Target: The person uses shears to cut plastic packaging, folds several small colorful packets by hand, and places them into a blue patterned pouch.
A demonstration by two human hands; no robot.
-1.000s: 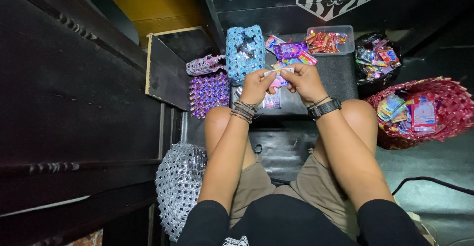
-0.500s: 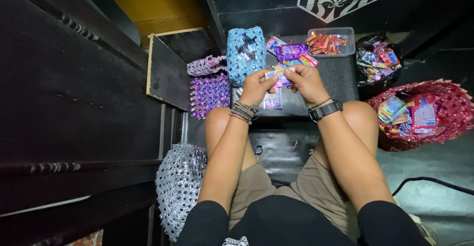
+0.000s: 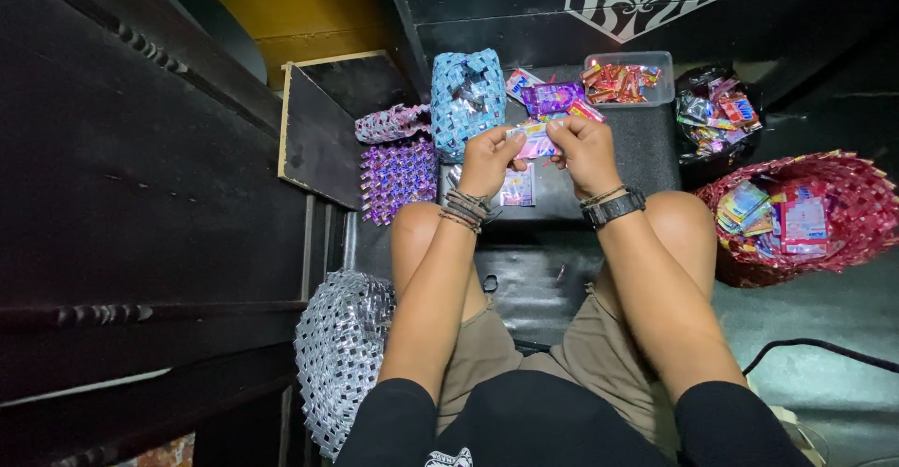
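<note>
Both hands meet above my knees over a dark mat [image 3: 646,153]. My left hand [image 3: 489,160] and my right hand [image 3: 582,153] pinch the two ends of a small pink and white wrapper strip [image 3: 532,139] held flat between them. Cord bracelets circle the left wrist, a black watch the right. Just beyond the hands lie loose purple and pink wrappers [image 3: 552,99] and one flat wrapper [image 3: 517,186] on the mat.
A blue woven pouch [image 3: 466,102], a purple woven panel [image 3: 398,177] and a pink woven piece [image 3: 389,123] lie to the left. A clear tub of red wrappers [image 3: 623,78], a black bag of wrappers [image 3: 716,116] and a red woven basket [image 3: 843,214] stand right. A silver woven bag [image 3: 337,359] rests by my left thigh.
The hands have stayed in place, with only small finger movements on the wrapper strip.
</note>
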